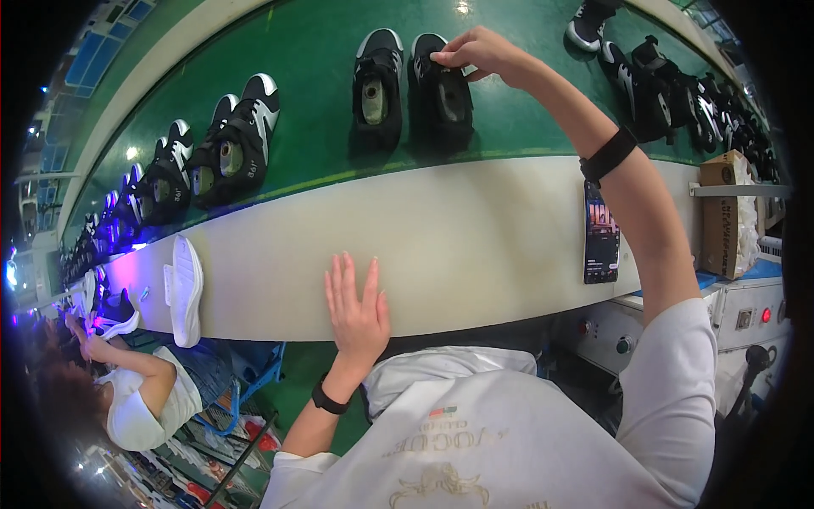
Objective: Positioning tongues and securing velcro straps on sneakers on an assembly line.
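My right hand reaches out to the green belt and pinches the upper of a black shoe between thumb and fingers. That shoe has a white-edged toe pointing away from me. Close beside it on the left stands a matching black shoe, with a pale form visible in its opening. Palm down, my left hand rests on the white tabletop near its front edge, fingers stretched out and holding nothing. Both wrists wear black bands.
More black-and-white shoes line the belt at left, others at right. A white sole and a phone lie on the table. A co-worker sits at left. At right are a cardboard box and a control panel.
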Available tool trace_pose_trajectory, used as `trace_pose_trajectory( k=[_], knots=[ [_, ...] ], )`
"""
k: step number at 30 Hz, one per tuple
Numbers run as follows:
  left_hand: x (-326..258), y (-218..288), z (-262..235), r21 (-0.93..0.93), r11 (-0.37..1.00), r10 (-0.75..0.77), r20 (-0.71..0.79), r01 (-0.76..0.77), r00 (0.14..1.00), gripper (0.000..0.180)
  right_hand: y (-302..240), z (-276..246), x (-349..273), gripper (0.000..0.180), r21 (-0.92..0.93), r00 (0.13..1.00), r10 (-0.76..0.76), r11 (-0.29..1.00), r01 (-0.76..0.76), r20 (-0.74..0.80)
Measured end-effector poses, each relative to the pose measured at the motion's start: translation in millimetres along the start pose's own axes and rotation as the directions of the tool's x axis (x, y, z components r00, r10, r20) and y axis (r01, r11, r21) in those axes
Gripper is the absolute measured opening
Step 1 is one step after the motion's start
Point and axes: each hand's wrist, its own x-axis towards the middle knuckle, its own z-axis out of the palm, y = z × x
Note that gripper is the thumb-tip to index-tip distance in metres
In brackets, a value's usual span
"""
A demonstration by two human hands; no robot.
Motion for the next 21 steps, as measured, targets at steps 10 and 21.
trace_pose_trajectory(
  k=[10, 21],
  knots=[
    [-2.3, -1.1, 2.8, 0.024, 0.999, 0.029, 0.014, -0.029, 0.999, 0.051, 30.8, 64.7, -72.6, 0.066, -0.275, 0.863, -0.424, 0.895, 0.353, -0.273],
    [3.0, 1.6, -0.7, 0.046, 0.999, 0.01, 0.028, -0.011, 1.0, 0.05, 19.3, 24.5, 18.6, 0.08, -0.159, 0.906, -0.247, 0.966, 0.203, -0.345]
  ],
)
